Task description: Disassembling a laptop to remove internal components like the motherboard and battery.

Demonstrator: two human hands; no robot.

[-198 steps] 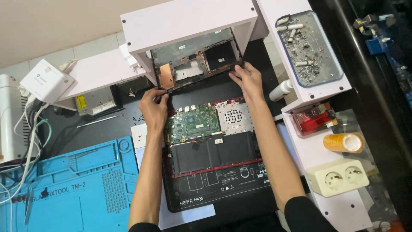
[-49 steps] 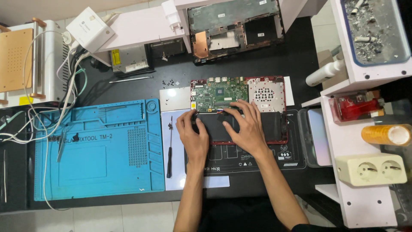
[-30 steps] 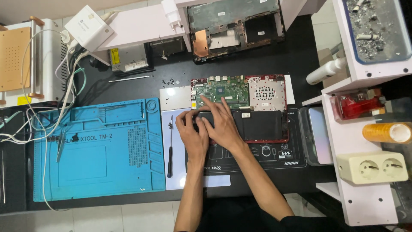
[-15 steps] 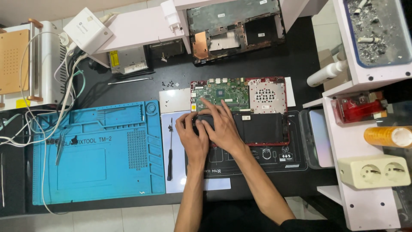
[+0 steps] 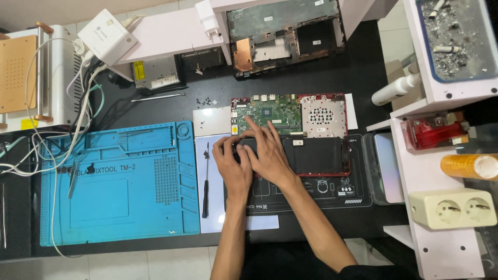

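Observation:
An opened laptop base (image 5: 311,129) lies on a black mat, with a green circuit board (image 5: 270,111), a perforated metal fan cover (image 5: 321,111) and a black battery (image 5: 316,155) exposed. Both hands rest on the battery's left end. My left hand (image 5: 231,166) presses at the left edge. My right hand (image 5: 265,150) lies beside it, fingers spread and reaching toward the circuit board. Whether either hand grips anything is hidden under the fingers.
A black screwdriver (image 5: 206,181) lies left of the hands. A blue silicone work mat (image 5: 119,181) fills the left. Loose screws (image 5: 205,101), a removed laptop bottom cover (image 5: 285,36), a white bottle (image 5: 394,89), a socket block (image 5: 450,208) and white shelves (image 5: 441,98) surround.
The right hand has slid left from the battery's middle to its left end, beside the left hand. Much earlier, both hands were at the far cover.

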